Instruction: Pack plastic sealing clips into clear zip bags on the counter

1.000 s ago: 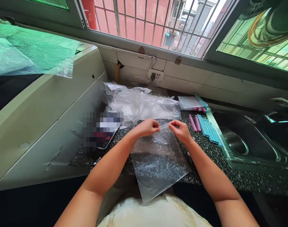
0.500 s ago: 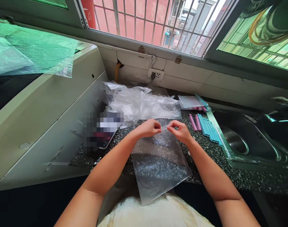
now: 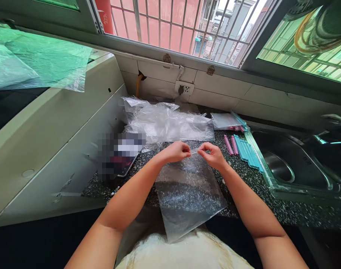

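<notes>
A clear plastic bag (image 3: 191,194) hangs from my two hands over the front of the speckled counter, its lower corner reaching my clothing. My left hand (image 3: 178,151) pinches the bag's top edge between thumb and fingers. A short way to the right, my right hand (image 3: 212,154) pinches the same edge. Between the fingertips a narrow strip of that edge shows. Behind my hands lies a heap of clear plastic bags (image 3: 170,123). Right of my right hand are two pink sealing strips (image 3: 231,145) and several blue sealing strips (image 3: 247,153), laid side by side.
A phone (image 3: 127,153), partly blurred out, lies left on the counter (image 3: 288,211). At right is a metal sink (image 3: 288,160). A flat plastic packet (image 3: 226,121) lies by the wall below a socket (image 3: 184,89). A pale appliance (image 3: 75,123) stands left, plastic sheeting (image 3: 47,59) on top.
</notes>
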Action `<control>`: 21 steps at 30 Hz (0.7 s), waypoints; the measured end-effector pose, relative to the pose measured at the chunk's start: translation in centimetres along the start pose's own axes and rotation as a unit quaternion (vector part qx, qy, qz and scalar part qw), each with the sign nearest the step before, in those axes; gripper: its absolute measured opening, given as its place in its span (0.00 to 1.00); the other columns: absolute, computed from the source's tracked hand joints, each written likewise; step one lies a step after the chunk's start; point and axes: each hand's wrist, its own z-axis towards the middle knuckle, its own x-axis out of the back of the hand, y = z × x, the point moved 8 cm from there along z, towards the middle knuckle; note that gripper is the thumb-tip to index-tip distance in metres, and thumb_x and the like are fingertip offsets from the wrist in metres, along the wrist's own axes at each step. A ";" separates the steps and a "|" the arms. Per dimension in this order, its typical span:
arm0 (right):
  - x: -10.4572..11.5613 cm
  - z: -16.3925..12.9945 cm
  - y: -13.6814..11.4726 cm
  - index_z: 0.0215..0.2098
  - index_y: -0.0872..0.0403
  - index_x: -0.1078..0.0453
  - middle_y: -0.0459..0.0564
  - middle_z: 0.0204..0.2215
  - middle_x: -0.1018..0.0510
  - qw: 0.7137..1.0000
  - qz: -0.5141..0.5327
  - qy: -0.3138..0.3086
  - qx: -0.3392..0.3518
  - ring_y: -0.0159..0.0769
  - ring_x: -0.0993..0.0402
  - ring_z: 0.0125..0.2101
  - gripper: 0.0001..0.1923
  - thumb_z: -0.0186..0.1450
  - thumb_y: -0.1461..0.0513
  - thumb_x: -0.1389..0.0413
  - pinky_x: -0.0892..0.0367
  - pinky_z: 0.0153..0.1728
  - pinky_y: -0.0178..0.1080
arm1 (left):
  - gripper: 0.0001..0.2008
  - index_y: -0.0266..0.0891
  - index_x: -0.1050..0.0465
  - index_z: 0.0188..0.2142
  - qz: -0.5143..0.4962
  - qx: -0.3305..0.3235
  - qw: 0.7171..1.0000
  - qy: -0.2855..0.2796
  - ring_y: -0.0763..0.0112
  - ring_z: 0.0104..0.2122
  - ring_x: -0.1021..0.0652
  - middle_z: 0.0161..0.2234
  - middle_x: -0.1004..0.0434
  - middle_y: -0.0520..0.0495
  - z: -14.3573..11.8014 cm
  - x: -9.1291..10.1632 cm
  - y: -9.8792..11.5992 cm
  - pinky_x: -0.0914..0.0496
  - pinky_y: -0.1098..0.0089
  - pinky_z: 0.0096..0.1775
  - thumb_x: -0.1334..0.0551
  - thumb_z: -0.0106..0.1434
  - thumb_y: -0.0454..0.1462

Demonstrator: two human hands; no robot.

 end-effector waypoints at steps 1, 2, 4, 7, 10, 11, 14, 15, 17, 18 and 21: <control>0.0 0.0 0.0 0.21 0.54 0.35 0.45 0.21 0.30 1.000 0.000 0.000 -0.001 0.31 0.35 0.26 0.08 0.58 0.61 0.46 0.39 0.30 0.35 | 0.10 0.33 0.28 0.26 0.000 0.001 1.000 0.000 0.76 0.22 0.37 0.20 0.34 0.52 0.0 0.0 0.0 0.44 0.73 0.25 0.43 0.52 0.38; 0.0 0.0 0.0 0.21 0.54 0.35 0.45 0.21 0.30 1.000 0.001 0.000 -0.001 0.31 0.35 0.26 0.08 0.58 0.61 0.46 0.39 0.30 0.35 | 0.10 0.33 0.28 0.26 0.000 0.002 1.000 -0.001 0.76 0.22 0.37 0.20 0.34 0.52 0.0 0.0 0.0 0.44 0.73 0.25 0.43 0.52 0.39; 0.0 0.0 0.0 0.22 0.54 0.35 0.45 0.21 0.30 1.000 0.002 0.000 -0.002 0.31 0.35 0.26 0.08 0.58 0.61 0.46 0.40 0.30 0.35 | 0.10 0.33 0.28 0.26 0.000 0.003 1.000 -0.002 0.76 0.22 0.37 0.20 0.34 0.52 0.0 0.0 0.0 0.44 0.73 0.25 0.43 0.52 0.39; 0.1 0.1 0.0 0.21 0.54 0.35 0.45 0.21 0.30 1.000 0.004 0.003 -0.008 0.31 0.36 0.25 0.08 0.58 0.61 0.46 0.40 0.30 0.35 | 0.11 0.33 0.28 0.27 -0.006 0.009 1.000 -0.006 0.76 0.22 0.37 0.20 0.34 0.52 0.0 0.1 0.0 0.44 0.74 0.25 0.43 0.52 0.40; 0.4 0.1 0.3 0.22 0.54 0.35 0.45 0.21 0.31 1.000 0.012 0.012 -0.025 0.31 0.36 0.25 0.08 0.57 0.60 0.46 0.40 0.29 0.35 | 0.12 0.34 0.28 0.27 -0.012 0.014 1.000 -0.011 0.76 0.22 0.37 0.20 0.34 0.52 0.0 0.2 -0.3 0.44 0.73 0.24 0.43 0.52 0.41; 0.6 0.1 0.5 0.22 0.54 0.35 0.45 0.21 0.31 0.999 0.017 0.017 -0.031 0.31 0.36 0.25 0.09 0.57 0.59 0.47 0.40 0.29 0.35 | 0.12 0.34 0.28 0.27 -0.013 0.015 1.000 -0.010 0.76 0.21 0.37 0.20 0.34 0.52 0.0 0.2 -0.4 0.44 0.73 0.24 0.43 0.52 0.41; 1.2 0.1 0.7 0.22 0.54 0.35 0.45 0.21 0.32 0.998 0.029 0.032 -0.040 0.31 0.37 0.25 0.09 0.57 0.58 0.46 0.40 0.28 0.35 | 0.10 0.33 0.28 0.27 -0.024 0.010 1.000 0.007 0.76 0.22 0.36 0.20 0.33 0.52 0.2 0.4 -0.7 0.43 0.74 0.24 0.43 0.52 0.40; 1.3 0.1 0.7 0.22 0.54 0.35 0.45 0.21 0.32 0.998 0.030 0.034 -0.041 0.31 0.37 0.25 0.10 0.57 0.57 0.46 0.40 0.28 0.35 | 0.10 0.33 0.29 0.27 -0.028 0.007 1.000 0.014 0.76 0.22 0.36 0.20 0.33 0.52 0.3 0.5 -0.8 0.43 0.74 0.25 0.43 0.52 0.39; 1.5 0.1 0.7 0.22 0.54 0.36 0.45 0.20 0.32 0.998 0.029 0.037 -0.040 0.31 0.37 0.25 0.10 0.57 0.57 0.46 0.41 0.28 0.35 | 0.09 0.33 0.29 0.26 -0.031 0.001 0.999 0.023 0.76 0.22 0.35 0.20 0.33 0.52 0.3 0.6 -0.8 0.43 0.74 0.25 0.43 0.51 0.39; 1.5 0.1 0.6 0.22 0.54 0.36 0.45 0.20 0.32 0.998 0.028 0.035 -0.040 0.31 0.37 0.25 0.10 0.57 0.58 0.46 0.41 0.28 0.35 | 0.09 0.33 0.29 0.26 -0.031 0.000 0.999 0.026 0.76 0.22 0.35 0.20 0.33 0.52 0.3 0.7 -0.8 0.43 0.74 0.25 0.43 0.51 0.39; 1.4 0.2 0.4 0.22 0.54 0.36 0.45 0.20 0.33 0.998 0.026 0.031 -0.038 0.31 0.38 0.24 0.09 0.57 0.59 0.46 0.41 0.28 0.35 | 0.09 0.33 0.29 0.26 -0.027 0.007 0.999 0.032 0.76 0.22 0.35 0.20 0.33 0.52 0.3 0.8 -0.7 0.43 0.73 0.25 0.42 0.51 0.38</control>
